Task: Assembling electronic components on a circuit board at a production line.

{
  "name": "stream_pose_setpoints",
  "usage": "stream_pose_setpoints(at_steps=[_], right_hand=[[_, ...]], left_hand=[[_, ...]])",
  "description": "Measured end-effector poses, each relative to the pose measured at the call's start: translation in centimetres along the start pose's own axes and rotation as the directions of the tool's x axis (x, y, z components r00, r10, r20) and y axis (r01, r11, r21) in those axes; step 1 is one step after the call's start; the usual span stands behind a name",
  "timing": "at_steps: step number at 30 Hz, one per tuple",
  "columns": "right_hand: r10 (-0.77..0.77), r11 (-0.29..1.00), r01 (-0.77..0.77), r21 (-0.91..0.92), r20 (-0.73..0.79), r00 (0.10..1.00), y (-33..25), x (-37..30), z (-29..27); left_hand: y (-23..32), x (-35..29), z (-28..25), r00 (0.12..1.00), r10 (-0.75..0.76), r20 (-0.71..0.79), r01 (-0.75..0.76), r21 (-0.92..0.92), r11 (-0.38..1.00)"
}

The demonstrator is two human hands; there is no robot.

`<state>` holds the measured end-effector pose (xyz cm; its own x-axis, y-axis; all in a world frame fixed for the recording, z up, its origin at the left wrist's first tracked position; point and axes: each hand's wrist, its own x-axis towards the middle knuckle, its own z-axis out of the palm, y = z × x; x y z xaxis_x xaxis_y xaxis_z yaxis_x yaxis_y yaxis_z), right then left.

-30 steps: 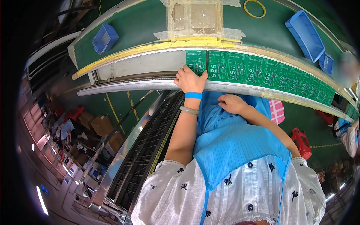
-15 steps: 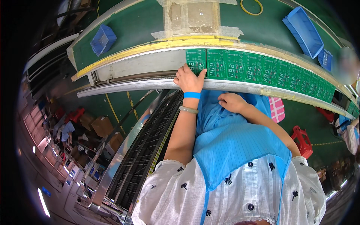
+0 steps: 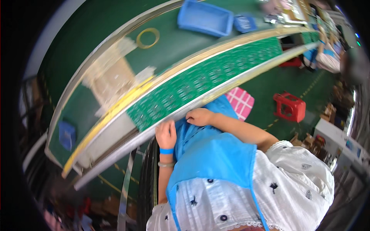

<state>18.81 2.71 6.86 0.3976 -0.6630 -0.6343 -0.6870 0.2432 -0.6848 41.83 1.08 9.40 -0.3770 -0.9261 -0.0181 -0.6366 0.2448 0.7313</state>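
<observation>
A row of joined green circuit boards point(image 3: 196, 79) lies along the rail track, with rows of light component outlines on them, blurred by motion. My left hand point(image 3: 165, 134), with a blue band and a pale bangle at the wrist, is at the near side of the metal rail point(image 3: 148, 135), close to the left end of the boards. Its fingers are bent and smeared, so their grip is unclear. My right hand point(image 3: 199, 116) rests curled on the blue apron point(image 3: 216, 154) over my lap, just below the rail. Whatever its fingers may hold is hidden.
Beyond the track, a green bench carries a blue bin point(image 3: 205, 18), a smaller blue tray point(image 3: 245, 23), a yellow tape ring point(image 3: 148, 38) and a taped brown patch point(image 3: 113, 79). Another blue bin point(image 3: 67, 135) stands left. A red stool point(image 3: 290, 107) is right; another person point(image 3: 328, 57) sits farther along.
The view has swung toward the right. My left hand has come off the boards and back to the near rail edge. My right hand stays on my lap, more curled.
</observation>
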Motion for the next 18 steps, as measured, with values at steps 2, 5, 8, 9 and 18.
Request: stream_pose_setpoints(at_steps=[2,5,8,9,18], right_hand=[[0.023,0.998,-0.019,0.053,-0.088,0.996,1.9,-2.1,-2.9],[0.101,0.990,-0.045,0.137,-0.438,0.893,5.4,-5.8,-8.5],[0.288,0.954,-0.239,0.180,-0.771,0.568,12.9,-10.4,-15.6],[0.381,0.916,-0.292,0.276,-0.830,0.408,15.5,-12.0,-18.6],[0.435,0.707,-0.629,0.322,-0.900,0.028,42.0,-21.8,-34.9]], left_hand=[[2.3,0.7,1.8,0.981,0.048,0.186,-0.018,-0.158,0.987],[3.2,1.1,4.9,0.914,0.002,0.405,0.147,-0.337,0.930],[3.7,2.8,6.5,0.775,-0.179,0.606,0.349,-0.173,0.921],[4.3,3.5,7.0,0.718,-0.210,0.663,0.385,-0.127,0.914],[11.2,2.2,16.6,0.692,-0.372,0.619,0.610,-0.225,0.760]])
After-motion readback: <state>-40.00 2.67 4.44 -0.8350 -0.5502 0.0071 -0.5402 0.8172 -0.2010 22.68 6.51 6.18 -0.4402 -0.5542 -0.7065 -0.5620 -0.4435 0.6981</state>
